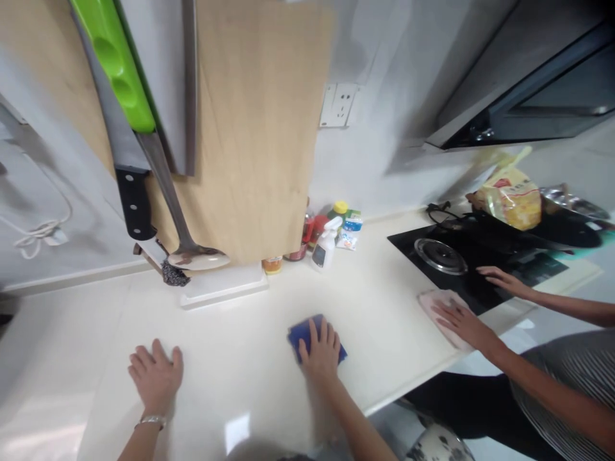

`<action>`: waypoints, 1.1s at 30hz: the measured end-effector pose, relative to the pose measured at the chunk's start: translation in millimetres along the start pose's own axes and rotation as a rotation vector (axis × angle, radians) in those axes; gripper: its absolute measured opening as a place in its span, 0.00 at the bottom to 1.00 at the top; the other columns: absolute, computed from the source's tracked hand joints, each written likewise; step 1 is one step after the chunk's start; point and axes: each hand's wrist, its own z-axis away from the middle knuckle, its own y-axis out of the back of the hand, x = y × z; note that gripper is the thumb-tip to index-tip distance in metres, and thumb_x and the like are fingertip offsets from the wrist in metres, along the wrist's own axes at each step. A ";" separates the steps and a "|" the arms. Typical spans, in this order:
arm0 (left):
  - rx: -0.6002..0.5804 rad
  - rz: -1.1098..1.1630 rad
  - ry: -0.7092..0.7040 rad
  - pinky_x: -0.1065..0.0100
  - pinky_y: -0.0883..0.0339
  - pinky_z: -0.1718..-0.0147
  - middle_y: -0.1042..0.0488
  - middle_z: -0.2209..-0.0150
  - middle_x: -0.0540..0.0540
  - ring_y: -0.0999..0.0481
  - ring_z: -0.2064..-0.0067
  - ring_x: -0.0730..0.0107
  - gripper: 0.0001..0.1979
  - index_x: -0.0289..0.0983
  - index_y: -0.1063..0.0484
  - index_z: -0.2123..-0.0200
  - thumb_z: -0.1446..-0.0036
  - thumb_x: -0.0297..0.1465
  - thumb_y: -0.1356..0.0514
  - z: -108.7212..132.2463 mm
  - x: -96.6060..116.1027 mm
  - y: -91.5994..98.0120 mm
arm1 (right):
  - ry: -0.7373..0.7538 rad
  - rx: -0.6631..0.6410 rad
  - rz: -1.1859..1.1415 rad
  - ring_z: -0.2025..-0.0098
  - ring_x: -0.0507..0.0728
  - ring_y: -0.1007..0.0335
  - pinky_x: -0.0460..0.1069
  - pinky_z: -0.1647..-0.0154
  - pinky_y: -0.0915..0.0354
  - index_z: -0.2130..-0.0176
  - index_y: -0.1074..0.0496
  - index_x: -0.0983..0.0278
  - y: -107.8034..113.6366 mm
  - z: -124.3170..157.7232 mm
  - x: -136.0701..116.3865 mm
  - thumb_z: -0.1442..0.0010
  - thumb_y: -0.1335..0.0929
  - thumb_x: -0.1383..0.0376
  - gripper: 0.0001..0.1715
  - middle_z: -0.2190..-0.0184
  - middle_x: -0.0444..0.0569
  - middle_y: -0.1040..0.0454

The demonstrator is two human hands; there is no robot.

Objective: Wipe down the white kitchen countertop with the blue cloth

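Observation:
On the white countertop (216, 358), my left hand (156, 376) lies palm down with its fingers spread, holding nothing. A silver-coloured bracelet is on that wrist. My right hand (321, 352) grips a folded blue cloth (300, 331) from above, its fingers bent over it and pressing it against the counter. The cloth's edges show around the hand, while the part under the palm is hidden. Behind it, near the wall, stands a white spray bottle (323, 248).
A co-worker at the right presses a pale pink cloth (439, 299) beside the black cooktop (473, 282). A yellow bag (512, 198) and a dark pan (571, 232) are behind. A green-handled ladle (168, 192), a black-handled knife (134, 203) and a wooden board (259, 128) loom close at the upper left.

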 end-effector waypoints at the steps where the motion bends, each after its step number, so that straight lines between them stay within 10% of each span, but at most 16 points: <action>1: -0.016 -0.003 0.011 0.33 0.52 0.37 0.51 0.31 0.18 0.57 0.28 0.31 0.35 0.23 0.45 0.32 0.35 0.41 0.54 -0.3 0.7 0.7 | -0.009 0.000 0.002 0.29 0.74 0.53 0.70 0.32 0.54 0.30 0.44 0.62 -2.8 -11.0 -1.6 0.33 0.41 0.51 0.38 0.27 0.61 0.54; 19: -0.132 -0.067 0.083 0.39 0.55 0.33 0.50 0.31 0.20 0.55 0.27 0.35 0.37 0.23 0.44 0.33 0.34 0.45 0.57 -7.2 -2.9 -4.8 | -0.238 0.022 -0.068 0.29 0.78 0.58 0.77 0.36 0.56 0.30 0.46 0.70 -55.0 -194.5 -70.2 0.31 0.46 0.51 0.39 0.28 0.71 0.56; 33: -0.105 -0.083 0.047 0.38 0.52 0.35 0.49 0.31 0.20 0.54 0.28 0.34 0.36 0.23 0.42 0.34 0.35 0.44 0.58 -9.1 -6.8 -5.9 | -0.039 0.005 -0.027 0.30 0.75 0.53 0.71 0.34 0.54 0.30 0.46 0.66 -48.2 -187.8 -46.6 0.32 0.43 0.51 0.39 0.28 0.68 0.51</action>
